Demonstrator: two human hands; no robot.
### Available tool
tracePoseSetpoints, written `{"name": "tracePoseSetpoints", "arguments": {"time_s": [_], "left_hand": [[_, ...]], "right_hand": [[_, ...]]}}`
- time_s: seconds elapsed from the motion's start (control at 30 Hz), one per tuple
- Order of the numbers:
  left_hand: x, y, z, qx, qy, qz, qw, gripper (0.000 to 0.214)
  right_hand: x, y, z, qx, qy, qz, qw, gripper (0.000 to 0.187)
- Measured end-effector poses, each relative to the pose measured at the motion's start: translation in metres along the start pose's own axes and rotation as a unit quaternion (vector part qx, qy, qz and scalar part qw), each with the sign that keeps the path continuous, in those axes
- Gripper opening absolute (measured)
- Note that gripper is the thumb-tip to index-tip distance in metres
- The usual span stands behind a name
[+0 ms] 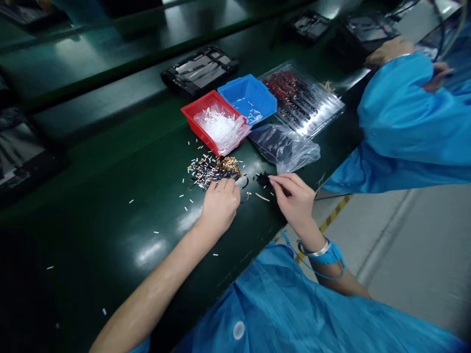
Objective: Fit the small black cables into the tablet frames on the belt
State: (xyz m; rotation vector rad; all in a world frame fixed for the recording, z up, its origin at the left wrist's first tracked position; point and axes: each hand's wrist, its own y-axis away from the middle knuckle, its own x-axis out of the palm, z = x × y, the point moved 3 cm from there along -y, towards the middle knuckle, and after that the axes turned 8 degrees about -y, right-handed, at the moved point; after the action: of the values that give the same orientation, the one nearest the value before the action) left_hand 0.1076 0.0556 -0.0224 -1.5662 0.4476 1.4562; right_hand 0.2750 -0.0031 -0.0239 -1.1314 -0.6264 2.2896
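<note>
My left hand [221, 202] is closed at the near edge of a pile of small black, white and gold parts [210, 170]. Its fingertips are hidden behind the knuckles, so what they grip does not show. To the right, my right hand [295, 197] pinches with thumb and forefinger at a small heap of black pieces [263, 179]; the thing in the pinch is too small to name. Between the hands lie a short pale strip [262, 197] and a thin dark loop. White tube pieces [186, 209] are scattered around the pile.
Behind the pile stand a red bin [200, 128] with a bag of white tube pieces and a blue bin [235, 88]. A clear plastic bag [289, 147] and a clear tray [312, 128] of red and black parts lie rightward. A co-worker's blue sleeve [408, 113] reaches in from the right.
</note>
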Motion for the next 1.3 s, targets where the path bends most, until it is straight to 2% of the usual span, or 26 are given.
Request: {"name": "tracePoseSetpoints", "arguments": {"time_s": [0.17, 0.33, 0.4, 0.5, 0.57, 0.63, 0.67, 0.7, 0.73, 0.77, 0.83, 0.87, 0.9, 1.03, 1.17, 1.3], "left_hand": [[-0.014, 0.010, 0.009, 0.043, -0.018, -0.040, 0.998, 0.029], [-0.036, 0.021, 0.018, 0.054, -0.032, -0.111, 0.992, 0.022], [-0.047, 0.027, 0.021, 0.052, -0.039, -0.143, 0.988, 0.018], [-0.058, 0.038, 0.023, 0.047, -0.044, -0.166, 0.984, 0.014], [-0.064, 0.046, 0.027, 0.023, -0.017, -0.171, 0.985, 0.013], [-0.069, 0.052, 0.037, -0.070, 0.078, -0.152, 0.983, 0.010], [-0.069, 0.055, 0.045, -0.140, 0.160, -0.123, 0.969, 0.012], [-0.068, 0.057, 0.052, -0.211, 0.261, -0.078, 0.939, 0.016], [-0.065, 0.060, 0.057, -0.271, 0.369, -0.027, 0.889, 0.019], [-0.062, 0.062, 0.060, -0.313, 0.473, 0.023, 0.823, 0.021], [-0.058, 0.065, 0.062, -0.345, 0.629, 0.083, 0.691, 0.025], [-0.057, 0.065, 0.063, -0.350, 0.672, 0.091, 0.647, 0.027], [-0.056, 0.065, 0.064, -0.355, 0.695, 0.087, 0.619, 0.028], [-0.054, 0.066, 0.066, -0.370, 0.726, 0.060, 0.576, 0.036], [-0.055, 0.066, 0.067, -0.380, 0.756, 0.052, 0.531, 0.043], [-0.055, 0.066, 0.071, -0.385, 0.766, 0.067, 0.510, 0.044]], "right_hand": [[-0.003, 0.003, 0.003, -0.033, -0.006, -0.017, 0.999, 0.013], [0.004, -0.004, 0.029, -0.048, -0.075, 0.031, 0.996, 0.008], [0.009, -0.009, 0.047, -0.082, -0.099, 0.061, 0.990, 0.009], [0.018, -0.015, 0.072, -0.182, -0.093, 0.087, 0.975, 0.008], [0.024, -0.019, 0.082, -0.235, -0.091, 0.093, 0.963, 0.010], [0.030, -0.025, 0.089, -0.276, -0.100, 0.091, 0.952, 0.014], [0.033, -0.028, 0.092, -0.297, -0.102, 0.088, 0.945, 0.014], [0.035, -0.031, 0.095, -0.319, -0.103, 0.085, 0.938, 0.014], [0.038, -0.034, 0.098, -0.341, -0.101, 0.083, 0.931, 0.013], [0.040, -0.037, 0.102, -0.361, -0.099, 0.081, 0.924, 0.013], [0.045, -0.042, 0.109, -0.388, -0.096, 0.080, 0.913, 0.013], [0.048, -0.044, 0.114, -0.396, -0.099, 0.079, 0.910, 0.013], [0.050, -0.045, 0.118, -0.399, -0.106, 0.078, 0.908, 0.014], [0.060, -0.048, 0.129, -0.398, -0.134, 0.056, 0.906, 0.013], [0.068, -0.049, 0.130, -0.414, -0.132, 0.039, 0.900, 0.013], [0.072, -0.051, 0.126, -0.424, -0.117, 0.030, 0.897, 0.015]]}}
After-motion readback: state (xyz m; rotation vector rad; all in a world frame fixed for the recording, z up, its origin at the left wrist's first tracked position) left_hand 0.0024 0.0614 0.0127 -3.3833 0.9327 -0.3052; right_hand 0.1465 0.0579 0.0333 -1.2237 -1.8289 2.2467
